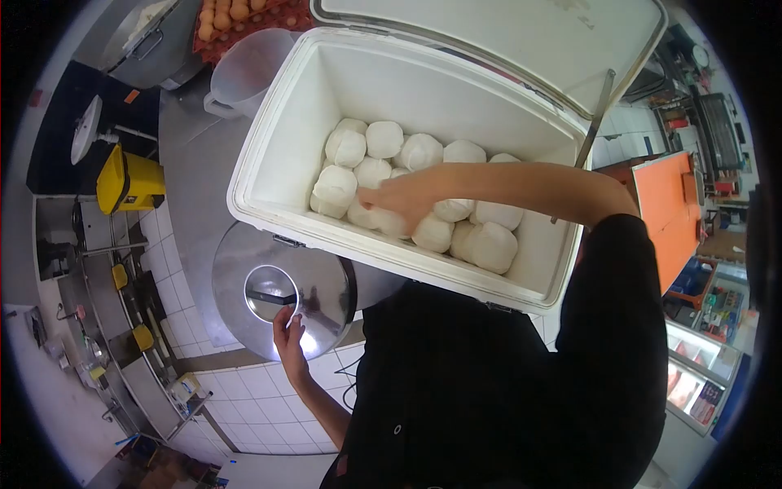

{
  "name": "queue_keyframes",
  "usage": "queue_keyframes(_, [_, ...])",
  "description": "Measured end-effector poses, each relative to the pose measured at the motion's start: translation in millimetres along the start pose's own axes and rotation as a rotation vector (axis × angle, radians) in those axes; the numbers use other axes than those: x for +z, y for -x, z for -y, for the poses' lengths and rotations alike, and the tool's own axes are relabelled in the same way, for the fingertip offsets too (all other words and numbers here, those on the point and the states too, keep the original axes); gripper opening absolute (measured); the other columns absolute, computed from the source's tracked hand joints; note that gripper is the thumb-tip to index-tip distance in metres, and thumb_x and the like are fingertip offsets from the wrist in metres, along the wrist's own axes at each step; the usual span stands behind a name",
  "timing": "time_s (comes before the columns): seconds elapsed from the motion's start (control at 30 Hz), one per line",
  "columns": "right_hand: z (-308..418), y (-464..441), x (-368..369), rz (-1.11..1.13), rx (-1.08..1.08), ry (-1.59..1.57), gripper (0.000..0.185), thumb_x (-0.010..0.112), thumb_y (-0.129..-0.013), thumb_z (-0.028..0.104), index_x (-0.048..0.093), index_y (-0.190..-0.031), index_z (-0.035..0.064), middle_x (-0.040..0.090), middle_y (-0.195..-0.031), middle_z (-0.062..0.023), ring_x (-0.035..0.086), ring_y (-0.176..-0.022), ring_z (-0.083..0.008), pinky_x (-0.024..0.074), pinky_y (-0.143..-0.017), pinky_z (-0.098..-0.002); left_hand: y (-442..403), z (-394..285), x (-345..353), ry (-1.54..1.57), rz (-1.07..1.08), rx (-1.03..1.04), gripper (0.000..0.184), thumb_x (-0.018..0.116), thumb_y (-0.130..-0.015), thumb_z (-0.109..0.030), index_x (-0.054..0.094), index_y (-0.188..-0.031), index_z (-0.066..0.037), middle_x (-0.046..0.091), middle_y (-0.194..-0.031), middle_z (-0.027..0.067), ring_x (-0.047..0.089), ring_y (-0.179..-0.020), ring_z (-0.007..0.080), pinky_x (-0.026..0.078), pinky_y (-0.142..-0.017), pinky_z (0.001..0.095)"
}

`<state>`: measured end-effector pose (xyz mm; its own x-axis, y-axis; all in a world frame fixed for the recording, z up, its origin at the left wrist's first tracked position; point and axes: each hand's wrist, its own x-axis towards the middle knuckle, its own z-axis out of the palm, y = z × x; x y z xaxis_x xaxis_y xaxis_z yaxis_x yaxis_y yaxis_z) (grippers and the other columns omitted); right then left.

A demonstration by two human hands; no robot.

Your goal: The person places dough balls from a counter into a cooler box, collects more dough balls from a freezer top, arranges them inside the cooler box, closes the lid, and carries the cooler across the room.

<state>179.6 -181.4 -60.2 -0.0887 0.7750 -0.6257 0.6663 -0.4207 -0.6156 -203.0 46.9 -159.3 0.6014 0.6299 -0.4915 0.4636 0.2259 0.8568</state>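
My right hand (407, 198) reaches down into a white cooler box (281, 122) with its fingers spread around a pale, rounded dough ball (383, 220). Slight blur softens the fingers, and the palm side is hidden. Several similar dough balls (422, 151) lie packed and stacked around the hand. Lower left, my left hand (291, 334) hovers at a round metal lid (236, 273), fingertips close to its black handle (271, 299). Those fingers are loosely bent and apart; whether they touch the lid is unclear.
The box's hinged lid (521, 33) stands raised at the back, beside a metal bar (599, 114). A translucent jug (252, 69), egg trays (224, 45) and a large metal pot (159, 53) sit at upper left. An orange surface (668, 220) is at right.
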Motion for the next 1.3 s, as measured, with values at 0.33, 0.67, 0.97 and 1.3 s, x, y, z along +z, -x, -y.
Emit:
queue_keyframes(0.33, [-24, 6, 6, -0.099, 0.122, 0.251, 0.074, 0.088, -0.071, 0.027, 0.051, -0.133, 0.0111, 0.049, -0.141, -0.0123, 0.053, -0.125, -0.0376, 0.0455, -0.104, -0.0491, 12, 2, -8, 0.145, -0.022, -0.047, 0.044, 0.063, -0.102, -0.025, 0.052, -0.141, -0.007, 0.055, -0.143, 0.0125, 0.058, -0.125, 0.0265, 0.045, -0.104, 0.0408])
queue_keyframes(0.67, [-63, 41, 18, -0.166, 0.114, 0.481, 0.094, 0.091, -0.059, 0.027, 0.047, -0.141, 0.011, 0.054, -0.131, -0.0158, 0.052, -0.12, -0.0387, 0.0474, -0.1, -0.0513, -2, -3, -9, 0.133, 0.01, -0.041, 0.046, 0.066, -0.1, -0.027, 0.053, -0.14, -0.007, 0.057, -0.14, 0.0114, 0.057, -0.123, 0.0238, 0.045, -0.103, 0.0384])
queue_keyframes(0.97, [-96, -63, 22, -0.564, -0.052, 0.555, 0.081, 0.076, -0.076, 0.008, 0.04, -0.148, 0.0079, 0.047, -0.144, -0.0133, 0.053, -0.123, -0.0349, 0.0496, -0.099, -0.0481, -15, -23, 5, -0.032, 0.088, 0.038, 0.047, 0.067, -0.099, -0.028, 0.055, -0.14, -0.008, 0.059, -0.137, 0.0088, 0.058, -0.121, 0.0206, 0.045, -0.101, 0.0369])
queue_keyframes(1.3, [-51, 125, 85, 0.05, 0.391, 0.512, 0.071, 0.078, -0.075, 0.012, 0.053, -0.141, 0.0189, 0.052, -0.141, -0.0139, 0.054, -0.126, -0.0368, 0.0524, -0.089, -0.0516, -10, 9, -14, 0.091, 0.011, -0.055, 0.046, 0.064, -0.101, -0.026, 0.053, -0.142, -0.009, 0.057, -0.142, 0.0118, 0.058, -0.125, 0.0241, 0.046, -0.102, 0.0392])
